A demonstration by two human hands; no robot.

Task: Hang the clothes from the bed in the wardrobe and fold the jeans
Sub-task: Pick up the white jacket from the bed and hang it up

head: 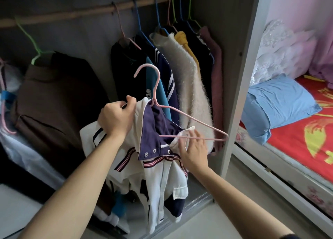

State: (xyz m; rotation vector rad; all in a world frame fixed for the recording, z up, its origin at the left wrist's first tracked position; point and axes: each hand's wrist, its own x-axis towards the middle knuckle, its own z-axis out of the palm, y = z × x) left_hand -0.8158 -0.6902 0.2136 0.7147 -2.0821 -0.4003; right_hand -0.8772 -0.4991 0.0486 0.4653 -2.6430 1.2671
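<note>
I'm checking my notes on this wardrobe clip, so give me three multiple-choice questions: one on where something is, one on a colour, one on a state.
1. Where is the blue pillow? A on the bed; B on the wardrobe floor; C on a shelf.
2. What colour is the held hanger? A green; B pink; C blue.
3. Is that hanger on the rail? A hooked on; B held below it, unhooked; C lying on the bed.
Answers: 1 A, it lies on the red sheet. 2 B, its wire is pink. 3 B, the left hand grips it with the shirt, hook free under the rail.
</note>
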